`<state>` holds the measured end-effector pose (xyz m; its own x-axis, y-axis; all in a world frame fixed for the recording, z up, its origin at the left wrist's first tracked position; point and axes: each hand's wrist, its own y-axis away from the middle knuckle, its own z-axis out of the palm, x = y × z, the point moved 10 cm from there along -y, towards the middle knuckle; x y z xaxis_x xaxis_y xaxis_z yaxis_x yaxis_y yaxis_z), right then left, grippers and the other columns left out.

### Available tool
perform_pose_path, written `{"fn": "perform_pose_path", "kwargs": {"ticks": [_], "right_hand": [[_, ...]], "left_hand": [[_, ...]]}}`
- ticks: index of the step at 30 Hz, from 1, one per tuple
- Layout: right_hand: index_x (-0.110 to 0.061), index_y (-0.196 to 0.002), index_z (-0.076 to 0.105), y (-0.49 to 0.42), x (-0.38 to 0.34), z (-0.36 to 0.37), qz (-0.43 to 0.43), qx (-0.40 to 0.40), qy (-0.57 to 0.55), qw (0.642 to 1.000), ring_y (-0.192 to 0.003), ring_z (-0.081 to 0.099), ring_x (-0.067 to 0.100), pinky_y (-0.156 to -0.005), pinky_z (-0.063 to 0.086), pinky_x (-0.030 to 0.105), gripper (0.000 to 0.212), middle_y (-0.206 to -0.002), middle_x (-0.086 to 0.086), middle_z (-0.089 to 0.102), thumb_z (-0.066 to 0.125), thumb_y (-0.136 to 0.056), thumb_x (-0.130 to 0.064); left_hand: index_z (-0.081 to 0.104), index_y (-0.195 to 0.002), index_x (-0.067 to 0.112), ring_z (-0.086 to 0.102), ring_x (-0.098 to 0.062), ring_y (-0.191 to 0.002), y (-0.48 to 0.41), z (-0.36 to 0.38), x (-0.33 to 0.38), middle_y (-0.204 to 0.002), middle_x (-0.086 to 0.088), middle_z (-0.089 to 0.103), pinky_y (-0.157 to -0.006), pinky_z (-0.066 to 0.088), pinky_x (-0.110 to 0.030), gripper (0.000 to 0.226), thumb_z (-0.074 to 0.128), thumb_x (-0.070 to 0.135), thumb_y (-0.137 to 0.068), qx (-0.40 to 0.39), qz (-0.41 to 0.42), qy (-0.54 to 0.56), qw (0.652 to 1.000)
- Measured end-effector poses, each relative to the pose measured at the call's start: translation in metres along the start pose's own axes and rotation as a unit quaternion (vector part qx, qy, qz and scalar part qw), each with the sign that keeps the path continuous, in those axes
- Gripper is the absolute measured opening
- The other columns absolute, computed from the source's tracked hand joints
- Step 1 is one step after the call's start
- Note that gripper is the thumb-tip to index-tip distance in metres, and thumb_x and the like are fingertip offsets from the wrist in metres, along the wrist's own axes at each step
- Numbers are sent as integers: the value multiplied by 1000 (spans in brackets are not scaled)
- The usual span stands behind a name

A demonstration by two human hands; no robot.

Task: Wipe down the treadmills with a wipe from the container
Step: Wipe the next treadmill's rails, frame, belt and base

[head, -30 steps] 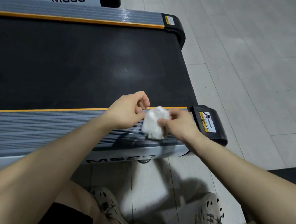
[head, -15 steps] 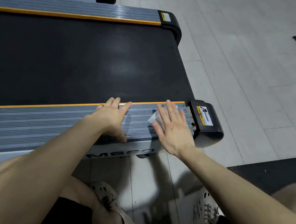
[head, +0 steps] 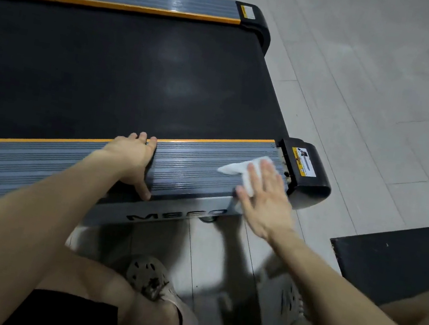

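Now, over on the left, the left hand (head: pixel 131 159) lies across the near side rail (head: pixel 192 171) of the treadmill (head: pixel 109 75), palm down, fingertips reaching the orange stripe and thumb at the near edge. A second ago it was up in the air, pinching the wipe together with the other hand; half a second ago it had landed on the rail, and the two hands are wider apart now. Moving right along the grey ribs, there's the white wipe (head: pixel 245 171), flat on the rail near its end, a pointed corner poking out leftward. It shows far more than half a second ago, when it was nearly hidden. The right hand (head: pixel 266 198) presses on it, fingers straight and spread, a bit blurred. Just beside it sits the black end cap (head: pixel 313 189) with its yellow warning label, and further right a dark floor mat (head: pixel 394 264).
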<state>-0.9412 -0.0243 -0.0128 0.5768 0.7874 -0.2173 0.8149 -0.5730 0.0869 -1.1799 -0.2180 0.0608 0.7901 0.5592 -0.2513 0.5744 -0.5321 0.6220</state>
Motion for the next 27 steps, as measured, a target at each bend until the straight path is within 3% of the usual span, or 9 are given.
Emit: {"fn": "perform_pose_path", "kwargs": {"ticks": [2,4,8,11,13,16,18,23,27], "right_hand": [[-17,-170,9,-3,48,-11,98,10,-16,995,-165,-5,23,-134,0,46,92,-178,15,1,3,-101,-77],[-7,-169,11,-2,13,-10,100,28,-20,994,-165,-4,31,-133,5,52,99,-177,21,4,6,-101,-78],[-11,-168,23,16,-167,9,-172,32,-39,984,-164,2,36,-132,10,54,79,-175,22,10,29,-109,-64],[-28,-170,16,21,-187,15,-245,15,-21,969,-165,-2,33,-133,4,50,72,-177,20,4,31,-109,-62],[-27,-170,17,5,-131,12,-189,11,-13,982,-165,-2,32,-133,9,52,75,-177,18,3,28,-108,-67],[-24,-171,6,-27,1,-3,32,5,-3,999,-164,-14,24,-134,-1,47,89,-178,13,-8,9,-102,-79],[-16,-171,6,-34,20,-13,96,11,-6,995,-164,-15,25,-133,-3,48,97,-177,15,-9,5,-99,-81],[-17,-170,17,-9,-173,17,-193,1,-59,979,-165,-9,28,-132,7,52,83,-178,17,0,20,-107,-70],[-13,-168,28,-26,-160,18,-233,13,-46,971,-164,8,35,-131,16,54,76,-176,20,13,34,-109,-61]], "left_hand": [[-10,-171,11,15,-34,-165,1,-1,2,-180,-13,1,-129,32,-46,171,90,83,-52,-1,5,-2,1000],[-10,-171,11,16,-33,-165,3,-1,4,-180,-12,2,-128,34,-45,171,89,85,-52,-2,3,-13,1000],[-5,-171,8,23,-32,-163,8,-7,7,-179,-15,8,-124,38,-44,169,88,84,-53,10,1,-29,1000],[-6,-170,6,23,-34,-162,11,-8,9,-178,-18,8,-127,33,-43,167,87,84,-56,9,-3,-45,999],[-8,-170,7,19,-34,-164,10,-8,9,-179,-18,5,-130,29,-44,168,87,84,-56,-4,0,-40,999],[-7,-171,11,18,-32,-165,10,-8,5,-180,-12,4,-128,33,-44,169,89,84,-53,-6,-2,-22,1000],[-5,-171,11,21,-31,-164,10,-9,6,-180,-12,7,-127,34,-44,171,90,84,-50,-4,1,-18,1000],[3,-169,6,37,-32,-154,9,-13,12,-175,-16,21,-119,43,-42,170,92,83,-46,8,-1,-29,1000],[0,-170,10,28,-32,-160,11,-12,9,-178,-14,14,-122,41,-45,168,91,83,-49,15,-1,-17,1000]]}}
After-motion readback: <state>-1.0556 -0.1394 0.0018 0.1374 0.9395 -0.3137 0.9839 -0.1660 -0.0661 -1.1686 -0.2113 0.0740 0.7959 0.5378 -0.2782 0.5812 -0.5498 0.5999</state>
